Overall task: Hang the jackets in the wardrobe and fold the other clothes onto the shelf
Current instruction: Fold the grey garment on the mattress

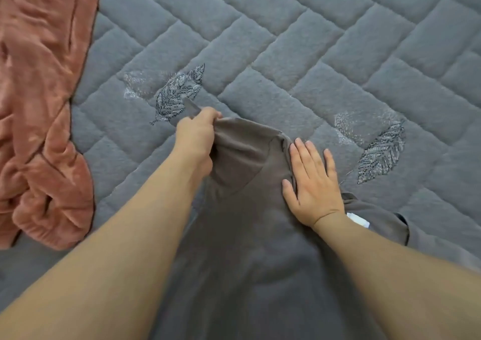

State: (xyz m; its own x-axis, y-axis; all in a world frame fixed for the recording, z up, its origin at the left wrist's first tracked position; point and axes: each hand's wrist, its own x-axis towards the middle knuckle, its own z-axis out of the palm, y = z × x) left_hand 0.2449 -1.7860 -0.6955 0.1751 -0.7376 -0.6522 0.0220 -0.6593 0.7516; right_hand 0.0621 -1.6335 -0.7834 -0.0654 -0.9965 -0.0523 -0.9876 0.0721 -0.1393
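Grey-brown garment point(242, 209) flat on quilt point(286, 53), left hand point(195, 141) gripping its edge, right hand point(312, 181) flat atop.

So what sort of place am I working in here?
Most likely a bedroom, on top of a bed. The surface is a grey quilted bedspread with embroidered leaves, a rumpled pink velvety garment lies at its edge, and the left hand and right hand are folding a grey-brown garment on it.
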